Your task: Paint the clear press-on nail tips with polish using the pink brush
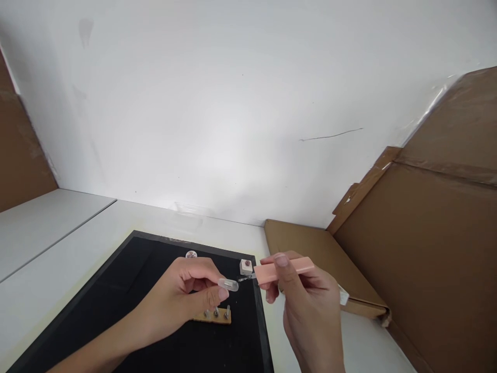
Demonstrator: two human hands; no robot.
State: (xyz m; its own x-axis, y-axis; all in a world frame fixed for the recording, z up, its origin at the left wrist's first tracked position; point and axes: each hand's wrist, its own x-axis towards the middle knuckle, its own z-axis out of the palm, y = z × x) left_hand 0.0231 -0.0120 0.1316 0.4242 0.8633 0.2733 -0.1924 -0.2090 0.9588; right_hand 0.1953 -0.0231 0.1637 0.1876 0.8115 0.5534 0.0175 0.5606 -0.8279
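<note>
Between the thumb and fingers of my left hand point(194, 290) is a small clear nail-shaped piece point(228, 284). My right hand point(301, 290) grips a pink rectangular handle point(285, 270), and a thin, shiny tip point(246, 278) sticks out of its left end. That tip points at the clear piece, with a small gap between them. Below my left hand, a wooden strip point(221, 317) with several small upright pegs lies on the black mat point(155, 269), partly hidden by the hand.
A small white cube point(246, 267) stands at the mat's back right corner. Behind my left hand is a round white item point(191, 254). A flat cardboard box point(310, 241) lies at the right, beside a tall cardboard panel point(435, 233). A white wall rises behind.
</note>
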